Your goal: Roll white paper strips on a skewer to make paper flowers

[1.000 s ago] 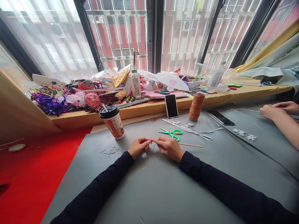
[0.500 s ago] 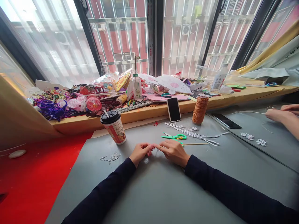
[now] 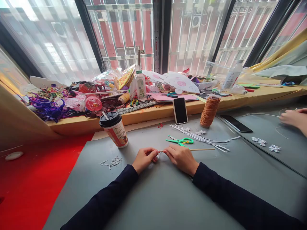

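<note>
Left hand (image 3: 144,158) and right hand (image 3: 181,157) pinching one tiny white piece (image 3: 158,154) between fingertips (details blurred) — just before the green scissors (image 3: 180,141), on grey mat (image 3: 153,195).

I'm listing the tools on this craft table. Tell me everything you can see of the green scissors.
The green scissors lie flat on the grey table, just beyond the right hand and apart from it. The handles look like bright green plastic with an orange-yellow inner loop; the blades point left and appear closed. White strips lie just behind them, and a thin wooden stick lies close in front.
</note>
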Available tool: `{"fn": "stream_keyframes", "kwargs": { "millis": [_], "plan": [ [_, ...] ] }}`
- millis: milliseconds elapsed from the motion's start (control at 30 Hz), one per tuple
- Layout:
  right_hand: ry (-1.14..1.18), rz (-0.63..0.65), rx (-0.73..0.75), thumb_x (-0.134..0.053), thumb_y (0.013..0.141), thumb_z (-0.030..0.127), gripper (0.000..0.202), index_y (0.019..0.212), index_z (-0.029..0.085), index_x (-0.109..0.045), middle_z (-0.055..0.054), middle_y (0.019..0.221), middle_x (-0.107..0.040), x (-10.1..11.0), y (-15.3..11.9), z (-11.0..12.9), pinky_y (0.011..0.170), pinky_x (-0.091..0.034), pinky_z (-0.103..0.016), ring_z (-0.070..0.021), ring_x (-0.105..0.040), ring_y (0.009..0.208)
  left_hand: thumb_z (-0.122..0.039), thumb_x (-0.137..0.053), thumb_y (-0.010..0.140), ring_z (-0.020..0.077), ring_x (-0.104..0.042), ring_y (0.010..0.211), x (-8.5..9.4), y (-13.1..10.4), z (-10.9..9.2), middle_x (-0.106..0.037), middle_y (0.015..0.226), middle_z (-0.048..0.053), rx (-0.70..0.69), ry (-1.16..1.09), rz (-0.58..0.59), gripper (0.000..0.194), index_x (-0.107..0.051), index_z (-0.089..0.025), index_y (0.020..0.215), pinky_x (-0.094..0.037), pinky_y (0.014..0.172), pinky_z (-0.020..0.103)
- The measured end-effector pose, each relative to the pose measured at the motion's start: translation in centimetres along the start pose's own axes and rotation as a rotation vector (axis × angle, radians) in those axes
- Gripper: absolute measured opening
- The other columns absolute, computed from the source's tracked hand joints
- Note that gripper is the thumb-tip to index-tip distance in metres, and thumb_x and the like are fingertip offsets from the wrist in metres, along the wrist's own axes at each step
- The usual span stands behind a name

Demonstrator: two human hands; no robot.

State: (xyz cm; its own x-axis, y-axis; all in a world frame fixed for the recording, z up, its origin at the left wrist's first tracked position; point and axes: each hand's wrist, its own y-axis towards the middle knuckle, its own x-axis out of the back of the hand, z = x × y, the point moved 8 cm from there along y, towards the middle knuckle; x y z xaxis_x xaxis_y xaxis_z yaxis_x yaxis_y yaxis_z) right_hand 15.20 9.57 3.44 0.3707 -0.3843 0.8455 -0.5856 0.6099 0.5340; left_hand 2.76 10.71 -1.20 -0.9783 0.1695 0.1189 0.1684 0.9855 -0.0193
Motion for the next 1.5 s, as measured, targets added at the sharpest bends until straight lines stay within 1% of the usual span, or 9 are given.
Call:
{"fn": "stream_keyframes", "kwargs": {
  "millis": [167,367,533,600,867,1067,1267,1433,1500],
  "plan": [
    [-0.022,0.005,0.045,-0.033,0.089,0.037,0.034,0.074,0.018,-0.058,-0.002,0.065,-0.055,0.2,-0.1,0.3,0.054,-0.021,-0.025,-0.0097,-0.046,0.062,-0.045,-0.056,0.069,0.0108,-0.053,0.05,0.1,-0.3,-0.5,-0.058,0.054,0.002,0.004,0.023,-0.009,0.035,-0.061,-0.011,0.064,-0.045,0.052,0.023],
    [-0.066,0.016,-0.056,-0.033,0.086,0.045,0.042,0.063,0.017,-0.054,-0.001,0.058,-0.055,-0.2,-0.3,-0.6,0.051,-0.016,-0.026,-0.0095,-0.046,0.056,-0.044,-0.059,0.066,0.0099,-0.052,0.048,0.3,-0.5,-0.7,-0.058,0.053,0.001,0.021,0.035,-0.041,0.032,-0.061,-0.011,0.063,-0.044,0.052,0.022],
    [-0.004,-0.007,-0.011,-0.032,0.089,0.032,0.031,0.076,0.017,-0.056,-0.002,0.068,-0.058,0.2,-0.2,-0.1,0.057,-0.024,-0.024,-0.0104,-0.049,0.065,-0.042,-0.06,0.067,0.0096,-0.054,0.05,0.7,-0.4,-0.5,-0.059,0.056,0.001,0.024,-0.012,-0.064,0.031,-0.061,-0.011,0.066,-0.044,0.052,0.021],
    [0.016,-0.013,-0.001,-0.032,0.089,0.03,0.03,0.078,0.017,-0.056,-0.002,0.07,-0.057,0.2,-0.2,-0.1,0.059,-0.025,-0.024,-0.0106,-0.049,0.066,-0.041,-0.06,0.066,0.0098,-0.054,0.05,0.8,-0.4,-0.4,-0.06,0.056,0.001,0.025,-0.021,-0.066,0.03,-0.061,-0.011,0.066,-0.044,0.052,0.021],
    [0.018,-0.026,-0.037,-0.031,0.089,0.036,0.033,0.078,0.018,-0.058,-0.002,0.07,-0.056,-0.2,-0.3,-0.5,0.058,-0.025,-0.024,-0.0102,-0.048,0.065,-0.04,-0.062,0.065,0.0112,-0.056,0.053,1.2,-0.3,0.0,-0.062,0.058,0.003,0.037,-0.029,-0.085,0.03,-0.063,-0.011,0.07,-0.045,0.056,0.022],
    [0.072,0.022,-0.079,-0.027,0.089,0.043,0.039,0.084,0.022,-0.059,-0.001,0.072,-0.059,-0.1,-0.3,-0.9,0.054,-0.021,-0.023,-0.009,-0.049,0.064,-0.041,-0.063,0.065,0.0122,-0.059,0.058,1.5,-0.3,0.4,-0.064,0.064,0.004,0.023,-0.08,-0.043,0.032,-0.063,-0.011,0.075,-0.047,0.062,0.024],
    [0.052,0.117,-0.146,-0.023,0.087,0.05,0.05,0.067,0.019,-0.057,0.0,0.061,-0.058,-0.8,-0.5,-1.3,0.049,-0.016,-0.024,-0.0089,-0.048,0.057,-0.043,-0.061,0.066,0.0127,-0.059,0.061,1.3,-0.1,0.6,-0.063,0.065,0.004,0.025,-0.046,0.016,0.033,-0.064,-0.011,0.074,-0.048,0.063,0.024],
    [0.04,0.104,-0.153,-0.022,0.089,0.044,0.045,0.076,0.019,-0.058,-0.002,0.073,-0.061,-0.8,-0.4,-1.3,0.051,-0.016,-0.024,-0.0099,-0.051,0.064,-0.046,-0.061,0.065,0.0148,-0.06,0.063,1.7,0.2,1.0,-0.062,0.066,0.006,0.056,-0.108,-0.074,0.038,-0.063,-0.009,0.073,-0.05,0.065,0.028],
    [0.053,0.106,-0.149,-0.023,0.089,0.044,0.044,0.078,0.02,-0.058,-0.001,0.075,-0.061,-0.8,-0.4,-1.3,0.051,-0.017,-0.024,-0.0101,-0.052,0.066,-0.045,-0.061,0.065,0.0141,-0.06,0.063,1.7,0.3,1.1,-0.061,0.066,0.005,0.055,-0.132,-0.08,0.038,-0.063,-0.009,0.074,-0.05,0.067,0.028]
  ]
}}
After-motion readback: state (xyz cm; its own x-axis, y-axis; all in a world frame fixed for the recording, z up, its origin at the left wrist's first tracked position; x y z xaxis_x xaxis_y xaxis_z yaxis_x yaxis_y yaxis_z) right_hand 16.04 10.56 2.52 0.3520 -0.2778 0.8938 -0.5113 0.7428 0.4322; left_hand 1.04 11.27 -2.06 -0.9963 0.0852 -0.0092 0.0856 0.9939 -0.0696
